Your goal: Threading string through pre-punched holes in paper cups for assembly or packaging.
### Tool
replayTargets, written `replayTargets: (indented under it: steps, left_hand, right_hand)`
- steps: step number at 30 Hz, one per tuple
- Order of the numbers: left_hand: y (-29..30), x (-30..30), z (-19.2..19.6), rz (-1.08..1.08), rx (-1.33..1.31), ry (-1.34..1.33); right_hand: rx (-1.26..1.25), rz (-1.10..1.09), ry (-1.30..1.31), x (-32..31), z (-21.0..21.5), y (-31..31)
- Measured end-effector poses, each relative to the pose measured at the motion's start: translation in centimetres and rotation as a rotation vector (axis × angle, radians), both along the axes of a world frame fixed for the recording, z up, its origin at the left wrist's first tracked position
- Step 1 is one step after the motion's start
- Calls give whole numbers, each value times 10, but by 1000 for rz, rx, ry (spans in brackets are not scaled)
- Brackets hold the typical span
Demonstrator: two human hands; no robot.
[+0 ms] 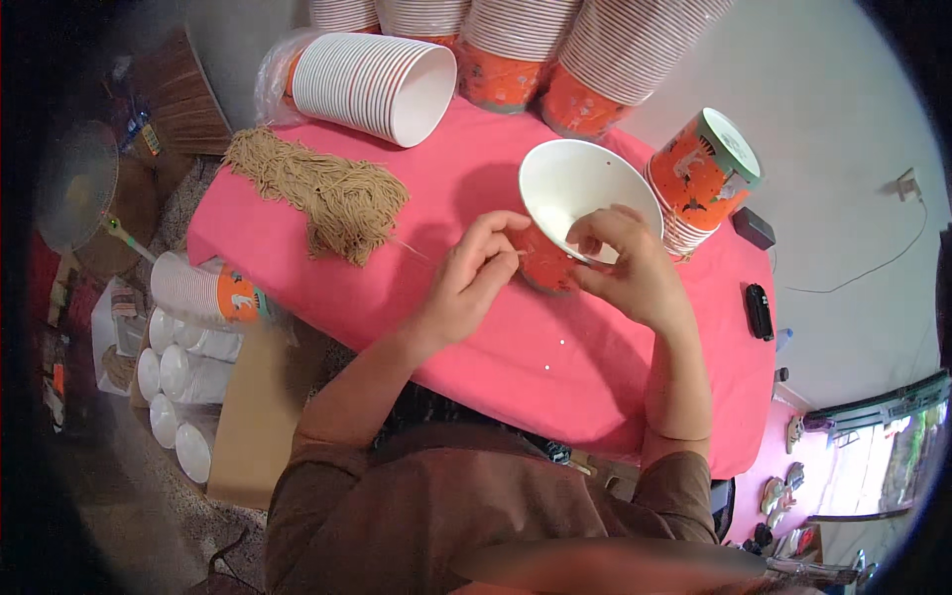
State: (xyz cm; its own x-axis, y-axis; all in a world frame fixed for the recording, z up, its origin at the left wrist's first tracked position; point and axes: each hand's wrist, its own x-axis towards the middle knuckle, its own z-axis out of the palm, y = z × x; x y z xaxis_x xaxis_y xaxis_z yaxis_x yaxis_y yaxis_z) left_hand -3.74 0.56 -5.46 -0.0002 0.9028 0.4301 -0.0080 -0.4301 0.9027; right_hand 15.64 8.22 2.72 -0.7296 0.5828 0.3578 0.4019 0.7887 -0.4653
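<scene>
A white-lined paper bucket [565,177] with an orange printed outside stands tilted on the pink-covered table, its mouth facing up. Small dark holes show near its rim. My right hand [635,266] is closed on the bucket's near rim, fingers inside and thumb outside. Against the bucket's left side, my left hand [468,283] pinches thumb and forefinger together on what looks like a thin string; its end is hard to make out. A pale strand [412,248] runs between this hand and a bundle of tan strings [352,203] lying at the left.
Stacked paper buckets [506,59] line the back; another stack [372,84] lies on its side. At right, an upside-down bucket [704,169] tops a stack. A black object [759,312] lies near the right edge. A cardboard box [258,416] of buckets stands at lower left.
</scene>
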Motion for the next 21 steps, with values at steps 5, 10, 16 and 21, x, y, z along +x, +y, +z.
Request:
replayTargets:
  steps: [5,10,16,21]
  left_hand:
    - [-10,8,1,-177,-111,-290]
    - [-18,19,9,-230,-93,-344]
    - [-18,25,5,-188,-131,-422]
    - [-16,30,1,199,85,-10]
  right_hand:
    - [235,76,96,2,14,-13]
    - [291,145,45,-10,13,-29]
    - [346,182,16,-9,11,-27]
    - [365,211,-56,-6,15,-27]
